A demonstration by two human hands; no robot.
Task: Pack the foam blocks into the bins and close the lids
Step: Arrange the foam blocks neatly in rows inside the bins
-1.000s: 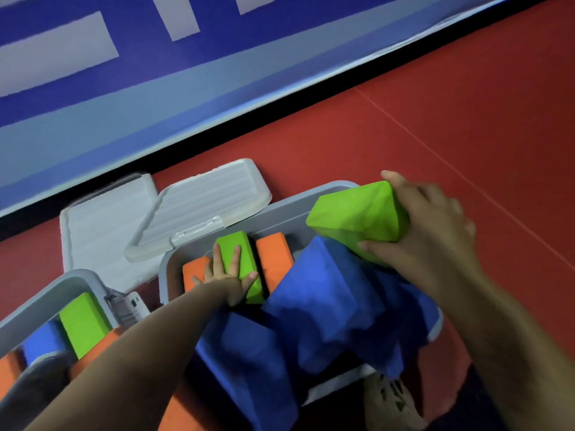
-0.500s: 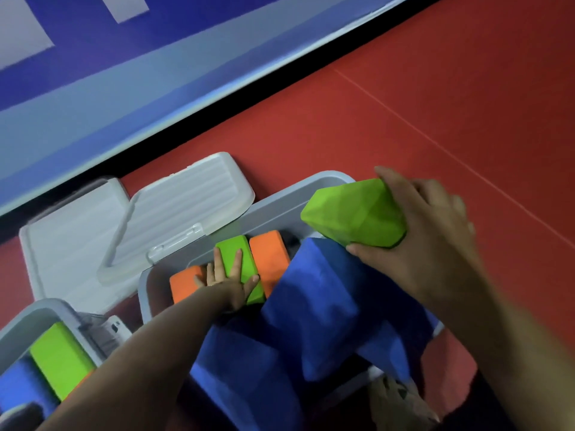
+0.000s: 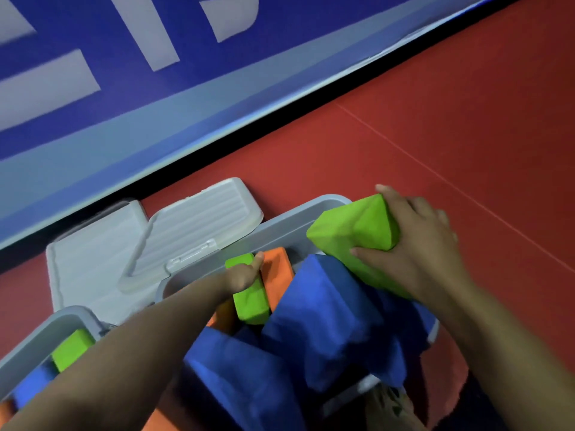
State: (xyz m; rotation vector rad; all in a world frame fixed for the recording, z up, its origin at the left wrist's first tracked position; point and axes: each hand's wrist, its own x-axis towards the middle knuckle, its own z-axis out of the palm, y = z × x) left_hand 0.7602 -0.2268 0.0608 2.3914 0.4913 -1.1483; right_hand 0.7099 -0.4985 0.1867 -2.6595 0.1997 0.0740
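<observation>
Head view, steeply down, close over bin (image 3: 280, 222)

Dim, even indoor light with soft shadows inside the bin (image 3: 280, 222); motion blur smears both forearms, wide-angle bending at edges.

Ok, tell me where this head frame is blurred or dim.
Head view: motion blur smears the right hand, both forearms and the banner lettering; the green foam block it grips stays fairly crisp; the blue blocks near the bottom edge sink into shadow.
</observation>
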